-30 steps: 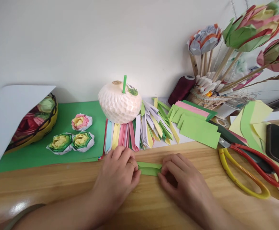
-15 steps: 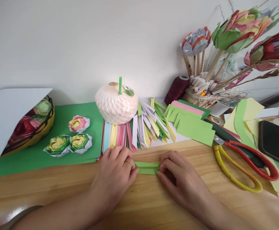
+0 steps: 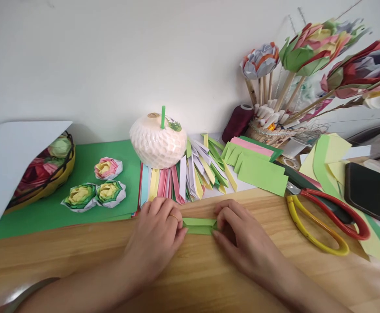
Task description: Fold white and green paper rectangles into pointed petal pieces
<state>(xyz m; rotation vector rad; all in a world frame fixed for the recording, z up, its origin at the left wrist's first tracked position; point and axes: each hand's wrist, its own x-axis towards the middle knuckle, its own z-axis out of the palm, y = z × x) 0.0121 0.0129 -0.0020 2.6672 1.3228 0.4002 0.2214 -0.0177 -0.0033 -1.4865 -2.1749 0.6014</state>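
A folded strip of green paper (image 3: 199, 226) lies low over the wooden table between my two hands, with a crease running along its length. My left hand (image 3: 159, 232) pinches its left end between thumb and fingers, and a ring shows on one finger. At the other end my right hand (image 3: 240, 232) grips the strip the same way, fingers curled. The fingers cover both tips of the paper. Just beyond the hands, folded strips in pink, yellow, white and green (image 3: 209, 163) lie in a spread pile, partly under a white wrapped coconut (image 3: 159, 141) with a green straw.
Scissors (image 3: 327, 221) with red and yellow handles lie right of my right hand, near green paper rectangles (image 3: 263, 174) and a phone (image 3: 369, 191). Paper flowers (image 3: 110, 193) sit on green sheets (image 3: 118, 150) at left, beside a basket (image 3: 68, 165). Thread (image 3: 238, 121) stands behind.
The view has shifted slightly, so things at right sit a little further left. Both hands keep their hold on the green strip; its lengthwise fold now looks slightly flatter.
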